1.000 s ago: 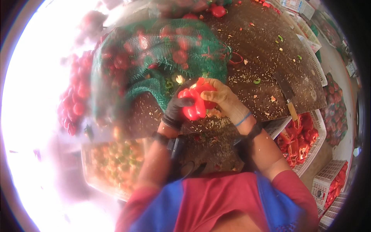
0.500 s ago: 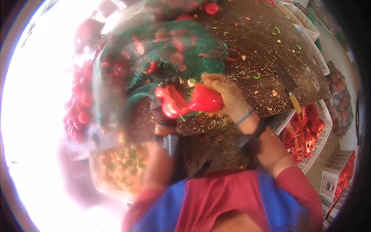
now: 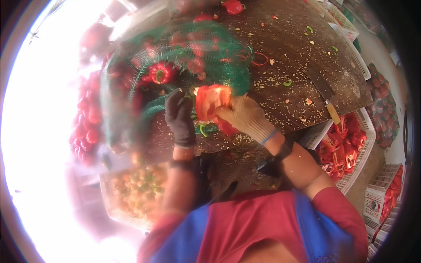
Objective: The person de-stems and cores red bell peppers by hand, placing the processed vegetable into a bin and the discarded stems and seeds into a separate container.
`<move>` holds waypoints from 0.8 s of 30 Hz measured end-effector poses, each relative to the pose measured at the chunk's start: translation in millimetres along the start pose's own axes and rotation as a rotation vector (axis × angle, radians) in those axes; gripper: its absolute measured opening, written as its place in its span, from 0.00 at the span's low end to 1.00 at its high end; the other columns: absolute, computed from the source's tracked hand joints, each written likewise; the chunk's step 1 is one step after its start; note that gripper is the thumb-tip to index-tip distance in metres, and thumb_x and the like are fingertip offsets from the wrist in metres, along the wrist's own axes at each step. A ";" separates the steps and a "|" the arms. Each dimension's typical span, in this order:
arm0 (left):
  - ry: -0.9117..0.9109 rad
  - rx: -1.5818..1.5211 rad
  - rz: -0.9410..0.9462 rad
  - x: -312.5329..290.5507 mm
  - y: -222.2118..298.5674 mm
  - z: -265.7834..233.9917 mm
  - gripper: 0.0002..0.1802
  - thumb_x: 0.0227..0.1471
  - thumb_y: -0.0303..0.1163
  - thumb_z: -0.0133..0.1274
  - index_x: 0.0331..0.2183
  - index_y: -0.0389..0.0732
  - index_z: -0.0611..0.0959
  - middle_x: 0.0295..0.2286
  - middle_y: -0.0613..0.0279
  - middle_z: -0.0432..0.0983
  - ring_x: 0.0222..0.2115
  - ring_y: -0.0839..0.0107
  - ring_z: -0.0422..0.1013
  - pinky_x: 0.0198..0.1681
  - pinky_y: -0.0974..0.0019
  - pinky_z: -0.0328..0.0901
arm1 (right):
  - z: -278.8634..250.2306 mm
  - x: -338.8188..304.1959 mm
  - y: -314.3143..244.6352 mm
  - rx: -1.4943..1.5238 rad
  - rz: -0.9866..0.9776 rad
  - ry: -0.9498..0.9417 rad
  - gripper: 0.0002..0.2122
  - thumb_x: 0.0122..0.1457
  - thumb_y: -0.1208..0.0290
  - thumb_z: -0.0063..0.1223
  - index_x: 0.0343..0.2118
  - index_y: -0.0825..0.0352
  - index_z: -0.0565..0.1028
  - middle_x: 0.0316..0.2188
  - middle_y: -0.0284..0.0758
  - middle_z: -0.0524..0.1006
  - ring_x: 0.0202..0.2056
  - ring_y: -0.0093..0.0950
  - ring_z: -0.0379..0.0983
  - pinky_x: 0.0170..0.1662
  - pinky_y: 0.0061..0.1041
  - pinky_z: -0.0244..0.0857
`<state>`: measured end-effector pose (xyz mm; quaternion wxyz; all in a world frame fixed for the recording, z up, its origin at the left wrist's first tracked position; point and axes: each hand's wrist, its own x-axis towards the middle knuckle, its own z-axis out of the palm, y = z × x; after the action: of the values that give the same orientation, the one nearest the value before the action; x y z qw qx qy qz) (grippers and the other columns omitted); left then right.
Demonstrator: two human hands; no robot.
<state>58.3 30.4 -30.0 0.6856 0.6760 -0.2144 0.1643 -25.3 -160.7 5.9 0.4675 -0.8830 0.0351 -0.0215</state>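
Observation:
My right hand (image 3: 249, 117), in a tan knit glove, is closed around pieces of a red bell pepper (image 3: 213, 100). The pepper's pale hollow inside faces up, and more red flesh shows below the fingers. Beside it, apart from the pepper, my left hand (image 3: 180, 120) in a dark glove is raised with its fingers stretched forward and nothing visible in it. Just beyond that hand a whole red bell pepper (image 3: 161, 72) with a green stem lies at the mouth of a green mesh bag (image 3: 237, 72) of red peppers.
A knife (image 3: 330, 103) with a wooden handle lies on the seed-strewn brown table (image 3: 280, 48). At the lower right, a white crate (image 3: 367, 144) holds cut red peppers. A tub (image 3: 107, 199) of pale and green scraps stands at lower left. Glare washes out the left side.
My left hand has let go of its pepper half and shifted slightly left. Both pieces are now in my right hand, turned with the hollow side up. The whole pepper shows more fully.

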 end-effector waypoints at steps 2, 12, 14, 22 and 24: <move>-0.115 0.532 0.388 0.1 35.6 15.5 0.17 0.38 0.23 0.63 0.36 0.40 0.83 0.39 0.56 0.76 0.43 0.56 0.70 0.48 0.59 0.65 | -11.3 3.1 4.0 -0.023 0.065 0.028 0.14 0.54 0.56 0.55 0.35 0.59 0.83 0.30 0.45 0.80 0.34 0.43 0.79 0.38 0.39 0.71; -0.358 1.102 0.183 -19.9 -9.1 39.0 0.17 0.40 0.38 0.61 0.38 0.53 0.82 0.37 0.61 0.74 0.42 0.53 0.68 0.41 0.49 0.64 | 2.6 4.3 0.8 -0.325 0.088 0.004 0.19 0.56 0.52 0.54 0.31 0.67 0.79 0.29 0.50 0.79 0.36 0.50 0.77 0.39 0.46 0.71; -0.355 1.092 0.177 -19.9 -11.7 39.8 0.15 0.41 0.38 0.60 0.36 0.52 0.82 0.36 0.60 0.74 0.41 0.53 0.69 0.40 0.49 0.65 | 4.7 3.6 3.8 -0.351 0.054 -0.034 0.18 0.56 0.52 0.54 0.31 0.67 0.80 0.29 0.49 0.79 0.35 0.50 0.77 0.39 0.46 0.71; -0.287 0.935 0.185 -23.8 -24.7 43.4 0.07 0.48 0.33 0.58 0.31 0.43 0.79 0.29 0.59 0.76 0.27 0.62 0.73 0.31 0.58 0.69 | -14.0 -8.9 1.7 -0.333 -0.016 -0.029 0.17 0.55 0.54 0.56 0.33 0.65 0.80 0.30 0.48 0.79 0.34 0.48 0.77 0.38 0.42 0.70; -0.251 0.192 -0.265 -5.2 -35.9 29.3 0.05 0.50 0.30 0.56 0.31 0.41 0.78 0.27 0.64 0.75 0.26 0.70 0.71 0.29 0.63 0.68 | -20.4 -10.5 10.3 -0.238 0.031 0.003 0.17 0.55 0.53 0.56 0.33 0.65 0.80 0.30 0.48 0.79 0.34 0.47 0.77 0.38 0.41 0.70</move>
<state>70.3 0.4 -63.6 0.6017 0.7756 -0.1909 0.0069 -37.6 -182.4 8.8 0.3594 -0.9317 0.0517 -0.0112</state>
